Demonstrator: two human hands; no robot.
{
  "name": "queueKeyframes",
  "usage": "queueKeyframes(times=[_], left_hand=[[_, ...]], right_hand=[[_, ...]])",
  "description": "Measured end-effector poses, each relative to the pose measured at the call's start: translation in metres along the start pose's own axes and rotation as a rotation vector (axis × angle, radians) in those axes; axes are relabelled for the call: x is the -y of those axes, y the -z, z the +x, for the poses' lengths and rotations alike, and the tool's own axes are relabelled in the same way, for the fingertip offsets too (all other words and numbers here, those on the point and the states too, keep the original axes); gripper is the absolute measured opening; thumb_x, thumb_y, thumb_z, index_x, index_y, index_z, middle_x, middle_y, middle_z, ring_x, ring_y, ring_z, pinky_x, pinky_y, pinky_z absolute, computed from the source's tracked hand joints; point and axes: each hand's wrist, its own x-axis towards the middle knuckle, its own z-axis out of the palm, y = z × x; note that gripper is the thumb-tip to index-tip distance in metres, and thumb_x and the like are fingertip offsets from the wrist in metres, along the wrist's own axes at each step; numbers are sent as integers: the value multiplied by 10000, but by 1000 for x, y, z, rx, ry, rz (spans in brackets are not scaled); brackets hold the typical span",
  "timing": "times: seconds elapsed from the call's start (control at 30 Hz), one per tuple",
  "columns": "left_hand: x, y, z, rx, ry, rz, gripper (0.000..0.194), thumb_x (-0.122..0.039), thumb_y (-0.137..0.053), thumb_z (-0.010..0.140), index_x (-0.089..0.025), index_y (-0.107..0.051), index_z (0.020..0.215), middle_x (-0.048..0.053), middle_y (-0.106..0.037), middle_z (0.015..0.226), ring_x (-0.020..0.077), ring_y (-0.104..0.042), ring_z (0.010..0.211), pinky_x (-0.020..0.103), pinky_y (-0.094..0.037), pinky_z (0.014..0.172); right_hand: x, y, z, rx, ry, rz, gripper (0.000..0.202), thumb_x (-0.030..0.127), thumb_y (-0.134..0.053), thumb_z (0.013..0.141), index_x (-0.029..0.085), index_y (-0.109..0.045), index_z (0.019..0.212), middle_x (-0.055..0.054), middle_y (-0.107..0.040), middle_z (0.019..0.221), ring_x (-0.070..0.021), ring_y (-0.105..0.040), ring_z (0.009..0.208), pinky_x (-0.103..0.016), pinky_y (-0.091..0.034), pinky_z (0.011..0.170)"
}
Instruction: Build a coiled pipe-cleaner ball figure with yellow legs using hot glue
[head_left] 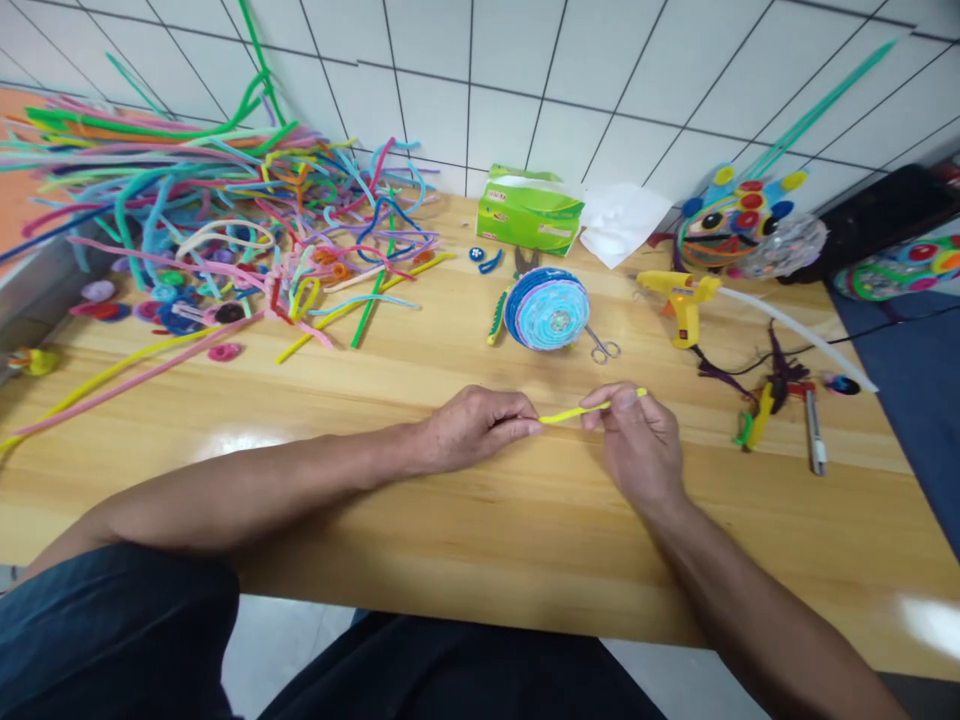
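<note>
A short yellow pipe cleaner (pixel 570 413) stretches between my two hands above the wooden table (pixel 465 540). Its left end is pinched between the thumb and fingers of my left hand (pixel 480 428). My right hand (pixel 643 445) grips the other part between thumb and fingers, and a bit of the yellow tip sticks out past the thumb. Just beyond the hands lies a round coil (pixel 551 310) wound in light blue, purple and dark blue. Small scissors (pixel 604 348) are at its right, and pliers with a green and yellow handle (pixel 498 318) are at its left.
Many coloured pipe cleaners (pixel 187 190) are heaped at the back left. A green tissue box (pixel 529 212) stands near the tiled wall. On the right are a yellow glue gun (pixel 681 300), a cutter knife (pixel 815 435) and a decorated colourful object (pixel 739 225).
</note>
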Motion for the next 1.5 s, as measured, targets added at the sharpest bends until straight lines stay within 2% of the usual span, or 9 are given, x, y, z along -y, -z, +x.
queueKeyframes(times=[0.2,0.4,0.6,0.77,0.93,1.03,1.13,1.37,1.5], left_hand=[[-1,-2,-1,44,-156,49,253,-277,-540,1201,-160,-750,1124,51,-782,947,151,-718,809,225,-550,789],[0,2,1,-30,-25,95,221,-291,-597,1171,-170,-752,1072,8,-750,860,139,-684,734,216,-514,730],[5,3,3,-59,-73,132,216,-259,-581,1169,-166,-764,1102,62,-811,987,181,-757,877,258,-579,844],[3,7,5,-62,-69,130,182,-214,-608,1132,-163,-762,1048,31,-789,927,152,-718,823,227,-529,782],[3,4,4,-126,-41,118,192,-207,-602,1110,-165,-756,1002,9,-765,847,134,-675,741,221,-504,725],[5,2,2,-129,-135,165,192,-224,-612,1135,-174,-777,1051,28,-794,878,150,-716,781,236,-525,762],[6,2,3,-109,-204,197,197,-244,-614,1159,-172,-780,1083,30,-787,856,154,-725,768,241,-534,768],[4,3,4,-119,-190,221,292,-267,-610,1172,-173,-737,926,21,-743,781,152,-692,716,233,-500,714],[2,2,5,-121,-165,190,366,-327,-628,1171,-173,-718,851,10,-701,720,142,-641,664,229,-470,680]], right_hand=[[1,-1,2,-69,19,8,542,762,-745,978,265,-718,762,-5,-733,718,-183,-658,641,-376,-546,717],[13,-1,10,-67,31,11,556,796,-724,966,260,-754,824,-11,-701,710,-178,-632,621,-355,-546,644],[7,1,21,-141,14,23,554,785,-763,940,262,-679,778,-8,-690,719,-167,-610,623,-333,-536,616],[4,0,20,-174,52,92,556,812,-779,917,268,-742,811,6,-691,738,-148,-594,617,-325,-537,632],[1,-8,14,71,8,31,544,792,-845,871,276,-839,1040,29,-704,775,-137,-603,640,-296,-533,628],[0,-14,8,237,-17,-75,482,723,-805,949,248,-841,874,-9,-762,803,-141,-641,677,-294,-553,651],[-1,-16,5,243,-6,-58,531,736,-762,984,248,-827,785,-38,-803,843,-162,-713,727,-313,-612,698],[-4,-13,4,251,-2,-92,444,690,-837,946,248,-878,957,-43,-866,967,-151,-733,740,-282,-598,673],[-7,-14,3,274,58,-168,410,659,-774,1009,267,-892,984,-30,-871,926,-166,-751,762,-300,-604,708]])
